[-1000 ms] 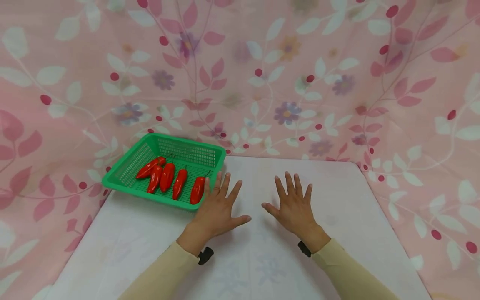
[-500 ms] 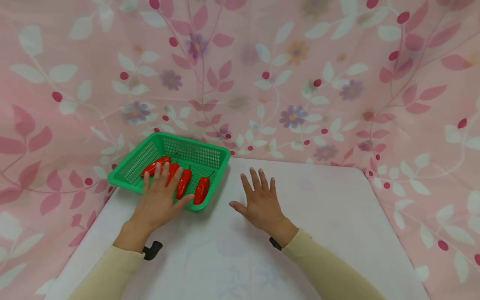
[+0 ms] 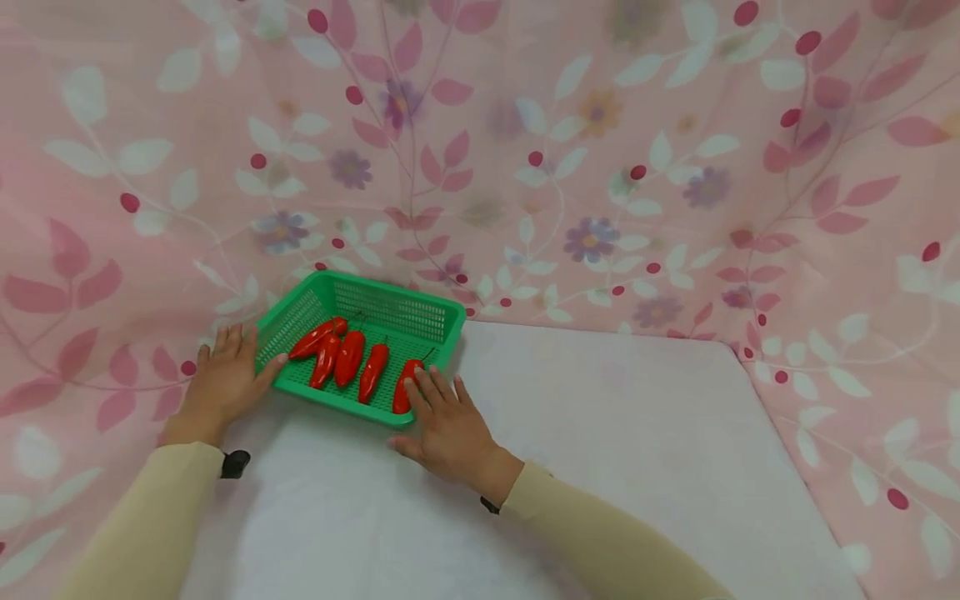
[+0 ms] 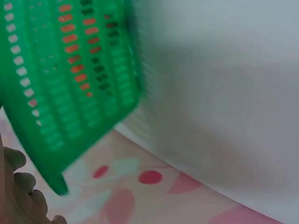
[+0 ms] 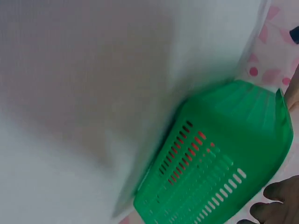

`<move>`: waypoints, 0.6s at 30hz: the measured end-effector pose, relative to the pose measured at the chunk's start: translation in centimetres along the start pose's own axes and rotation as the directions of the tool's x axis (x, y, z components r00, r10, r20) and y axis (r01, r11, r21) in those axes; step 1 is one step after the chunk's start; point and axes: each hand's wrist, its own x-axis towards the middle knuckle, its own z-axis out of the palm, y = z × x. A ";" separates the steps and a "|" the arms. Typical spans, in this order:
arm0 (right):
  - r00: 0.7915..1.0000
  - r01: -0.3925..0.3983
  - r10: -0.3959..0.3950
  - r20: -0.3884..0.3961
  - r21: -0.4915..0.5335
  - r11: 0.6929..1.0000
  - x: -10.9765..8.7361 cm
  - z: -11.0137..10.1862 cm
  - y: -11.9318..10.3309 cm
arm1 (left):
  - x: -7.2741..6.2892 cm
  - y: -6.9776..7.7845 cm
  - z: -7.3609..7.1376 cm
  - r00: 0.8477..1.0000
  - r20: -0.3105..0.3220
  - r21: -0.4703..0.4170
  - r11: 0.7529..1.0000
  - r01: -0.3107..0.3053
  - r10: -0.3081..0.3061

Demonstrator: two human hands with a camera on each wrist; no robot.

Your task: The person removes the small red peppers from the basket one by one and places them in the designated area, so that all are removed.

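Observation:
A green plastic basket (image 3: 337, 403) stands at the back left of the table, with several red peppers (image 3: 349, 360) lying inside. My left hand (image 3: 225, 379) is at the basket's left side, fingers extended, thumb by the front left corner. At the opposite end, my right hand (image 3: 450, 433) spreads over the front right corner, its fingers overlapping the rightmost pepper in the head view. In the left wrist view the fingers (image 4: 25, 186) show beside the slotted basket wall (image 4: 60, 135). The right wrist view has dark fingertips (image 5: 275, 205) near the basket's rim (image 5: 261, 189).
A white cloth covers the table (image 3: 615, 433), which extends to the right of the basket. Pink floral fabric (image 3: 510, 167) hangs behind and along both sides, close to the basket's back.
My left hand has moved left, crossing in front of the basket to its left side. My right hand has moved left to the basket's right front corner. The peppers keep their arrangement.

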 end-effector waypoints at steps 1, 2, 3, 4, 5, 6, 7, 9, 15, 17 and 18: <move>1.000 0.014 -0.014 0.007 -0.001 1.000 0.0 0.2 -0.2 | 0.0 -0.6 0.1 1.000 0.015 -0.007 1.000 0.015 -0.015; 1.000 0.025 -0.025 0.012 -0.001 1.000 -0.1 0.3 -0.4 | 0.0 -1.1 0.3 0.999 0.031 -0.010 1.000 0.030 -0.029; 0.999 0.032 -0.032 0.020 -0.001 0.999 -0.1 0.5 -0.5 | 0.0 -1.5 0.4 0.998 0.049 -0.017 0.999 0.043 -0.042; 0.999 0.036 -0.036 0.028 -0.003 0.999 -0.2 0.6 -0.6 | 0.0 -1.9 0.5 0.996 0.066 -0.022 0.998 0.054 -0.053; 0.999 0.038 -0.038 0.029 -0.007 0.999 -0.2 0.6 -0.6 | 0.0 -2.1 0.6 0.995 0.081 -0.023 0.998 0.062 -0.060; 0.999 0.035 -0.035 0.030 -0.006 0.999 -0.3 0.7 -0.5 | 0.0 -2.2 0.6 0.994 0.091 -0.023 0.998 0.066 -0.064; 0.999 0.032 -0.032 0.029 -0.003 0.999 -0.3 0.7 -0.4 | 0.0 -2.2 0.7 0.993 0.098 -0.019 0.998 0.066 -0.063; 0.999 0.025 -0.026 0.027 0.005 1.000 -0.5 0.8 -0.1 | -0.1 -2.1 1.0 0.994 0.090 -0.005 0.998 0.056 -0.055; 0.998 -0.042 0.039 0.045 0.076 0.996 -1.8 0.6 1.9 | -0.7 1.0 1.9 0.995 0.092 0.018 0.999 0.045 -0.047; 0.996 -0.077 0.073 0.051 0.098 0.992 -2.6 0.5 3.0 | -1.2 2.9 2.1 0.994 0.101 0.003 0.999 0.042 -0.042; 0.995 -0.093 0.088 0.051 0.105 0.990 -3.1 0.5 3.6 | -1.4 3.9 2.2 0.994 0.101 -0.001 0.999 0.038 -0.038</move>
